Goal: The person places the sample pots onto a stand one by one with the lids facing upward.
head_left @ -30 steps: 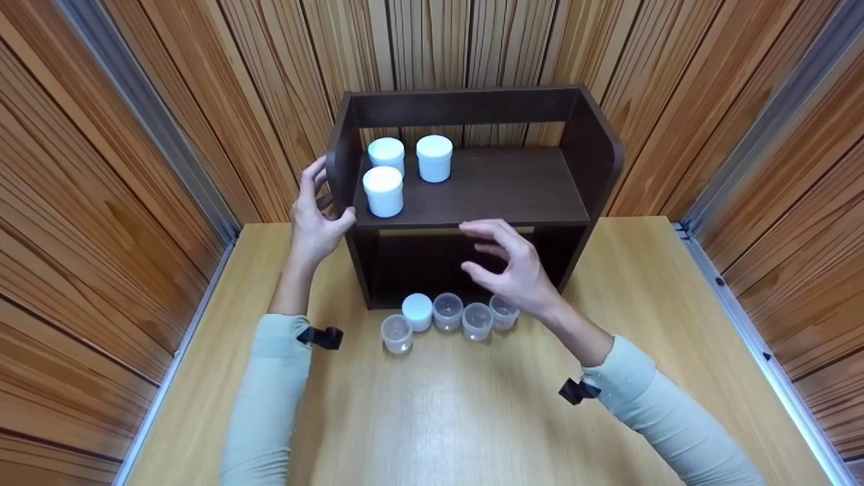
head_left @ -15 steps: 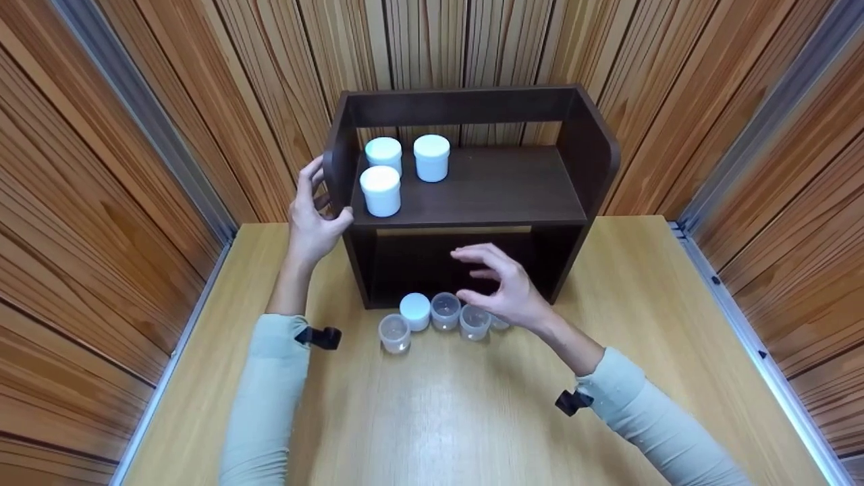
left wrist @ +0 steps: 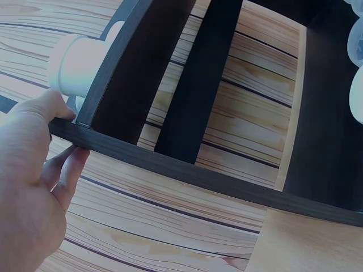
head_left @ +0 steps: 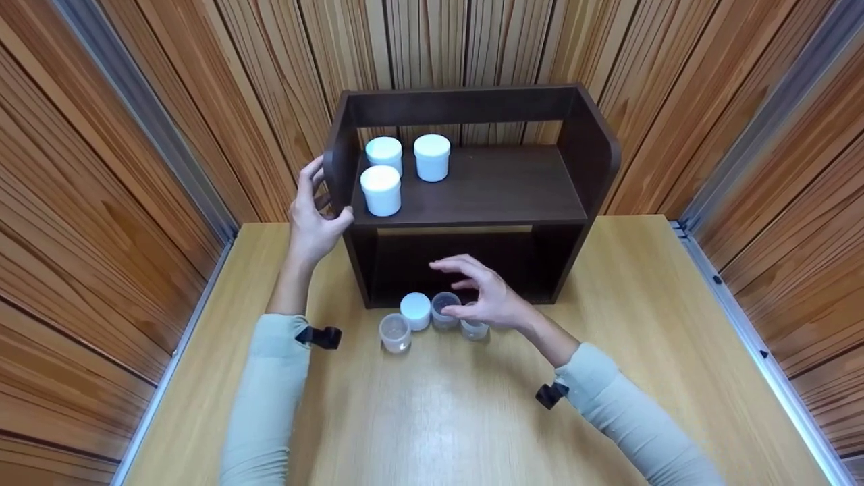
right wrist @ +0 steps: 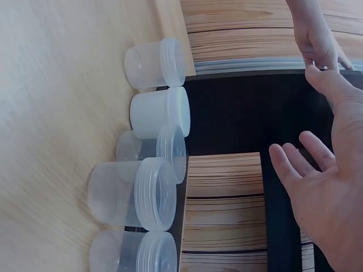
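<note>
My left hand (head_left: 314, 226) grips the left side panel of a dark brown two-tier shelf (head_left: 513, 189), thumb at the front edge and fingers behind the panel. My right hand (head_left: 489, 297) holds nothing; its fingers are apart and loosely bent above the jars in front of the shelf. Beneath it a clear plastic jar (head_left: 474, 331) is partly covered. Left of that stand another clear jar (head_left: 442, 304), a white-lidded jar (head_left: 415, 310) and a clear jar (head_left: 395, 334) set a little forward. One more clear jar (right wrist: 133, 252) shows in the right wrist view, hidden by my hand in the head view.
Three white lidded jars stand at the left of the upper board: one in front (head_left: 382, 192), one behind it (head_left: 383, 154) and one to its right (head_left: 432, 160). Wood-patterned walls (head_left: 101, 223) enclose the light wooden table (head_left: 418, 418).
My right hand has come down and moved left, from in front of the upper board's edge to above the clear jars. My left hand keeps its grip on the panel.
</note>
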A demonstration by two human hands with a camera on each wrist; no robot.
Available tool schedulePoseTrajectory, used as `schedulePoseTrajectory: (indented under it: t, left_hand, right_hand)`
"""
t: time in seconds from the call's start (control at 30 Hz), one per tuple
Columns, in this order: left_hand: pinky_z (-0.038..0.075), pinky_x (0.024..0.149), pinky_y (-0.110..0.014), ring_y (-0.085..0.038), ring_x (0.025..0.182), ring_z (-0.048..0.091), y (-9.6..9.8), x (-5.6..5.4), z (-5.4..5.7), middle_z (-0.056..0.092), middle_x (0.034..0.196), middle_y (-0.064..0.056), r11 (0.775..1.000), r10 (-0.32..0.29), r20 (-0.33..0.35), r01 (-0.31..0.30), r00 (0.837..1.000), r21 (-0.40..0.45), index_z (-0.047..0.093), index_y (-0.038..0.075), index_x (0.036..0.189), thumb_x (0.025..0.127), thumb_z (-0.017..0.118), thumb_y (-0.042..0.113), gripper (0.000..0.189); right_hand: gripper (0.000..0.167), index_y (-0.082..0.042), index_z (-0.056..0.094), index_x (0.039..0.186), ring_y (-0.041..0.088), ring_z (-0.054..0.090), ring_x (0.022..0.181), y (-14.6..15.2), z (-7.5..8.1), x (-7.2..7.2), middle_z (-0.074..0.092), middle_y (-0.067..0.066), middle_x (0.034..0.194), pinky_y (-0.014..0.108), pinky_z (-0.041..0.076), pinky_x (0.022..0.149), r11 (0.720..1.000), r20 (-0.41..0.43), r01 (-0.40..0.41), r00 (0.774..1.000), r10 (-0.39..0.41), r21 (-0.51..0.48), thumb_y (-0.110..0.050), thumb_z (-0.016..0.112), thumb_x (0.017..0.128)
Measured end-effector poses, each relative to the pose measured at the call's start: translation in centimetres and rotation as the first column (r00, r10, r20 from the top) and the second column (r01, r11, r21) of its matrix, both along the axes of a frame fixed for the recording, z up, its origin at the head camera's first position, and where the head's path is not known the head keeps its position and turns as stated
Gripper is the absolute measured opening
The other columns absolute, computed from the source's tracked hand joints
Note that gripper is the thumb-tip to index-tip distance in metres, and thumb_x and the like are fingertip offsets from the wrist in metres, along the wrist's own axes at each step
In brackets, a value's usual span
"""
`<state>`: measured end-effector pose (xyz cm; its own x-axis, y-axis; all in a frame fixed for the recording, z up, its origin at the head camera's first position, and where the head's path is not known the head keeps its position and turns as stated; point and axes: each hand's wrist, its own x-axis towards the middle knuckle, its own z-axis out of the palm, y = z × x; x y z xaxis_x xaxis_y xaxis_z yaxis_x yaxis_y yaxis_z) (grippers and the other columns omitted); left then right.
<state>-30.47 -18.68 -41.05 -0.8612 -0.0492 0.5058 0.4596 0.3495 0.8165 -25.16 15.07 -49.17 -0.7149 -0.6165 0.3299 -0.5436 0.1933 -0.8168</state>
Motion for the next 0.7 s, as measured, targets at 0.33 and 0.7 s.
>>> schedulePoseTrajectory:
  t: [0.33, 0.7]
  left_hand:
    - [0.054, 0.125, -0.063, -0.043, 0.159, 0.055, -0.1, 0.0, 0.1, 0.052, 0.17, -0.022, 1.0, 0.006, 0.004, -0.006, 1.0, -0.001, 0.04, 0.013, 0.169, 0.093, 0.071, -0.003, 0.084]
    - [0.058, 0.121, -0.063, -0.046, 0.155, 0.059, 0.0, 0.2, 0.2, 0.05, 0.173, -0.02, 1.0, -0.003, 0.024, 0.003, 1.0, 0.001, 0.039, 0.015, 0.169, 0.094, 0.072, -0.004, 0.084]
  right_hand:
    - [0.079, -0.006, 0.056, 0.163, 0.049, 0.049, 0.158, -2.0, -1.4, -1.1, 0.052, 0.02, 0.167, 0.056, 0.058, 0.123, 0.999, 0.095, -0.043, 0.995, 0.042, 0.01, 0.0, 0.089, 0.091]
    - [0.082, -0.006, 0.056, 0.163, 0.048, 0.056, 0.154, -3.2, -3.6, -1.2, 0.057, 0.022, 0.166, 0.064, 0.046, 0.132, 0.992, 0.044, -0.015, 0.999, 0.01, 0.123, -0.012, 0.094, 0.09]
